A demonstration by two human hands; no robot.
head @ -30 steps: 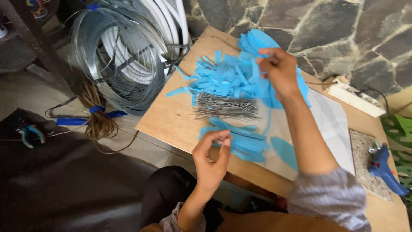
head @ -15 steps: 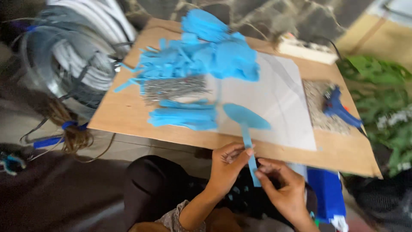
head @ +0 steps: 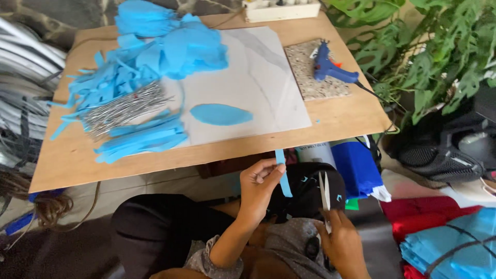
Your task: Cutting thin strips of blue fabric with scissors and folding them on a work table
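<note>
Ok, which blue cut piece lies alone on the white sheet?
The leaf-shaped blue piece, flat and apart on the white sheet; the blue strips lie heaped beside the wire bundle.

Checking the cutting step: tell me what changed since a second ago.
The right hand left the blue pile, came down to the lap and now holds scissors. The left hand now pinches a blue strip. The wires and glue gun stayed put.
</note>
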